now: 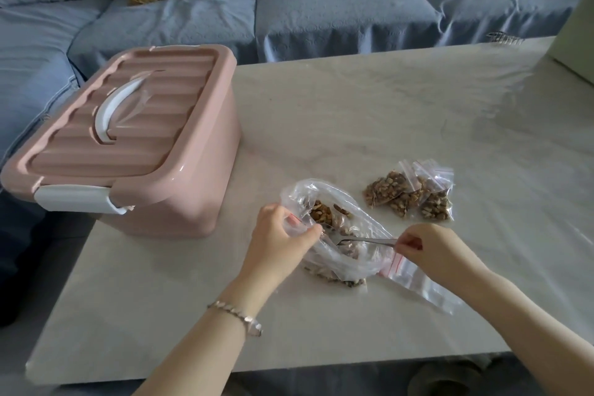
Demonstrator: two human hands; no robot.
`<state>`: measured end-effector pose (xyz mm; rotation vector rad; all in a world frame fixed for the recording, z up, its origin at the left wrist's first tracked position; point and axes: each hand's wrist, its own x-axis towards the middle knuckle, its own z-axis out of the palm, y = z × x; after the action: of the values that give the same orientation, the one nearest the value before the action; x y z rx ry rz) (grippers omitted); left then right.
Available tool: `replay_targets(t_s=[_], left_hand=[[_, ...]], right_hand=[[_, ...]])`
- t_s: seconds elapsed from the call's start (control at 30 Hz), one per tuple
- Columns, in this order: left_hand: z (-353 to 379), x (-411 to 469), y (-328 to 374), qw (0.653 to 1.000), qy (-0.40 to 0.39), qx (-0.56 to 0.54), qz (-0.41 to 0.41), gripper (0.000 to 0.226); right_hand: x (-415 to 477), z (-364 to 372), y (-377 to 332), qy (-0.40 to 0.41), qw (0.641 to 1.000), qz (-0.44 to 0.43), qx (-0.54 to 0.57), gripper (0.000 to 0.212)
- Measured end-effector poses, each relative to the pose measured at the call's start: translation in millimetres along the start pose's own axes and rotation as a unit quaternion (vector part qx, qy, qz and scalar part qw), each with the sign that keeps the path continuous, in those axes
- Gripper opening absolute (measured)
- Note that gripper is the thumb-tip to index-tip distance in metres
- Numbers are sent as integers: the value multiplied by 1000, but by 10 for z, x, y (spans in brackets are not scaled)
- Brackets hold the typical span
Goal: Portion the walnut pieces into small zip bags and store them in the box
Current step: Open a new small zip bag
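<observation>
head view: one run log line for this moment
left hand: grips walnut bag mouth | right hand: pinches spoon, bowl in bag | filled small bags: on table | pink box: lid on

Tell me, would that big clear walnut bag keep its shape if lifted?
Probably not: the big clear bag looks thin and crumpled, so it would likely sag. Its mouth gapes open where the left hand holds it, so walnut pieces might spill.

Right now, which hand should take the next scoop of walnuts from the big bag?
Right. The right hand pinches the spoon by its handle, bowl inside the big bag among the walnut pieces. The left hand grips the bag's plastic, steadying it, so it is likely best left there.
</observation>
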<state>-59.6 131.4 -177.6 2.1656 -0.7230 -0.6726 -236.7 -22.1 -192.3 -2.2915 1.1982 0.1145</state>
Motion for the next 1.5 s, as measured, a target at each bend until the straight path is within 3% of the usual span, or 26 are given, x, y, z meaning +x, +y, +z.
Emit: replay_targets(t_s=[0.07,0.2,0.47,0.53,0.6,0.7,0.97,1.2,1.33,1.5], left_hand=[[0,72,-6,999,25,20,-25,26],[-18,94,-77,998,41,41,-34,24],[-84,114,-211,999,31,8,-16,23],[-80,166,-235,999,27,-7,-23,27],[-70,221,-251,999,21,-23,-24,29],[-51,283,-235,998,0,-59,-24,43],[47,199,-97,973,-44,-226,8,29],[25,132,73,953,-51,-285,84,30],[24,180,-35,974,-31,-218,45,34],[123,205,-84,979,-34,-201,3,24]], right_hand=[[-12,-38,9,35,999,-20,-9,6],[51,-10,58,14,993,-24,-112,38],[108,5,79,-41,979,-40,-193,24],[97,-61,85,-50,985,-52,-159,3],[47,-164,72,-72,993,-54,-79,22],[-85,-276,37,-83,995,-60,-2,18],[-386,-243,-143,79,989,-75,104,24],[-429,-182,-160,160,978,-52,126,28],[-434,-70,-165,141,983,-52,105,24],[-522,51,-189,106,989,-67,79,32]])
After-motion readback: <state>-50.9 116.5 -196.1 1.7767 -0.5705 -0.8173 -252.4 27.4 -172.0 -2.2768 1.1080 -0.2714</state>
